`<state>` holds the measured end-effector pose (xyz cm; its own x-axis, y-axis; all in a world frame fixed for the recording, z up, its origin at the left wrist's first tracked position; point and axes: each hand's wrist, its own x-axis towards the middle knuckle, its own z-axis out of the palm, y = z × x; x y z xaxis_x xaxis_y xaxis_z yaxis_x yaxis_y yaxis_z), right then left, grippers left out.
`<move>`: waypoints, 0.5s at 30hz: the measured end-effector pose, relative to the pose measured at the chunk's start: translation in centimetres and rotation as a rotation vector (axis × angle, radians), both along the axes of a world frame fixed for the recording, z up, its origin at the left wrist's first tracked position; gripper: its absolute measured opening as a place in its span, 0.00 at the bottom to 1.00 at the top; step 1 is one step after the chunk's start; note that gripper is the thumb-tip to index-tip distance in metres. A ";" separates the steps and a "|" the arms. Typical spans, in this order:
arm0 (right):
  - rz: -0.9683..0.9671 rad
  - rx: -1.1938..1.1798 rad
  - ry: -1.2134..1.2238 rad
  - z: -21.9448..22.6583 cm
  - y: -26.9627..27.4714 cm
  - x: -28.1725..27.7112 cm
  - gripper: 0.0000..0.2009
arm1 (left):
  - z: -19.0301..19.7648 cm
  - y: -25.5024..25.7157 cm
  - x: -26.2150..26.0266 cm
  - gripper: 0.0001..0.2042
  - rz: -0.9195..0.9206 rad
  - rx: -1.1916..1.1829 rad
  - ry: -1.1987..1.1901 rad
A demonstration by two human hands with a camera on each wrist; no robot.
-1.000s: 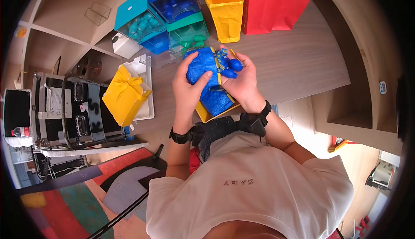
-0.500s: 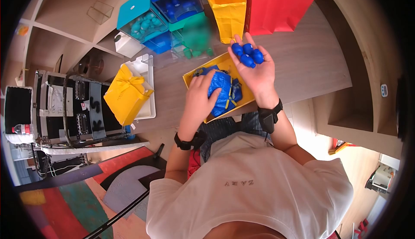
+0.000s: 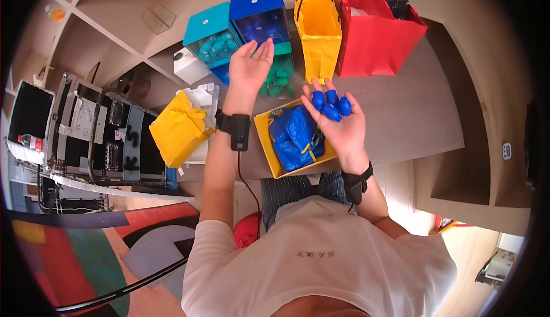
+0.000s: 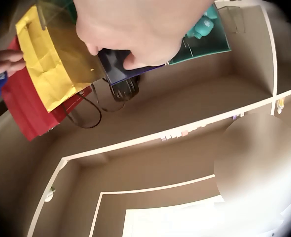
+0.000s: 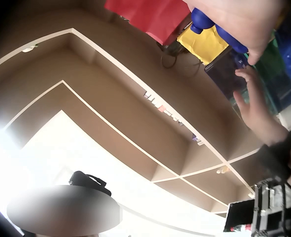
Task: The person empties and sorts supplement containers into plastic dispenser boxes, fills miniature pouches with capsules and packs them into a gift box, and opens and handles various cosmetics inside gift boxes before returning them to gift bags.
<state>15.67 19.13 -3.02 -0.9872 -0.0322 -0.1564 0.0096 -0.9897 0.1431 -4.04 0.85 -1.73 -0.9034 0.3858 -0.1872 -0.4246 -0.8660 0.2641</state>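
In the head view, my left hand [image 3: 249, 71] is raised with its fingers relaxed and nothing seen in it, before the blue-lidded bin [image 3: 258, 4]. The left wrist view shows that hand [image 4: 140, 29] over the dark blue bin [image 4: 121, 66]. My right hand [image 3: 345, 132] is palm up, fingers extended, with several round blue pieces [image 3: 330, 111] resting on it. Blue pieces [image 5: 201, 20] also show at the right hand [image 5: 242, 17] in the right wrist view. Below and between the hands, a crinkled blue bag [image 3: 292, 133] lies in an open yellow box [image 3: 265, 145].
A teal bin [image 3: 200, 24] and green pieces [image 3: 279, 76] in a clear-fronted bin stand beside the blue one. Yellow [image 3: 319, 53] and red [image 3: 372, 47] paper bags stand at the back. Left of the box is a yellow bow-tied package [image 3: 177, 130] against a white tray [image 3: 213, 96].
The blue bag has gone down into the yellow box, and my left hand has let it go and moved up to the bins. The blue pieces stay on my right palm, which has turned up.
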 end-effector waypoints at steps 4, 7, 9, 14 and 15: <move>0.025 0.014 0.011 0.1 0.2 0.2 0.26 | 0.7 1.6 0.0 0.38 0.076 0.157 -0.069; 0.031 0.027 0.018 0.3 0.4 0.1 0.27 | 0.6 1.7 0.5 0.38 0.072 0.214 -0.064; 0.033 0.035 0.015 0.7 0.5 -0.1 0.26 | 0.3 1.6 1.1 0.39 0.076 0.182 -0.041; 0.001 0.095 0.008 4.4 0.5 -1.4 0.22 | 0.2 1.2 4.1 0.37 0.061 0.101 -0.048; 0.006 0.096 0.005 5.2 0.4 -1.9 0.22 | 0.3 1.0 4.8 0.36 0.063 0.088 -0.046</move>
<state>13.82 19.52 2.15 -0.9877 -0.0233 -0.1544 0.0160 -0.9987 0.0480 0.72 1.88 -1.44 -0.9175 0.3456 -0.1970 -0.3789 -0.9101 0.1677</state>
